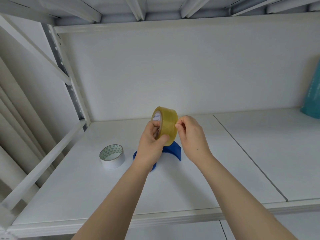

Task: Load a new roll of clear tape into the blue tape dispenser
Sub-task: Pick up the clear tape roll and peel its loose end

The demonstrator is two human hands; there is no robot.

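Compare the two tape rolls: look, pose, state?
The clear roll is yellowish and see-through; the white roll is opaque, with a green triangle pattern inside its core. The clear roll is held on edge in the air, left hand gripping it and right hand pinching at its rim; the white roll lies flat on the shelf, untouched. Both are wide rolls with open cores.

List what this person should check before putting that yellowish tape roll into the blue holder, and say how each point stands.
1. Roll held firmly: ok, the left hand grips the tape roll in the air.
2. Loose tape end found: cannot tell, the right hand pinches at the roll's edge.
3. Blue holder within reach: ok, on the shelf under the hands.
4. Holder empty: cannot tell, the hands hide most of it.
5. White roll out of the way: ok, it sits apart, left of the holder.
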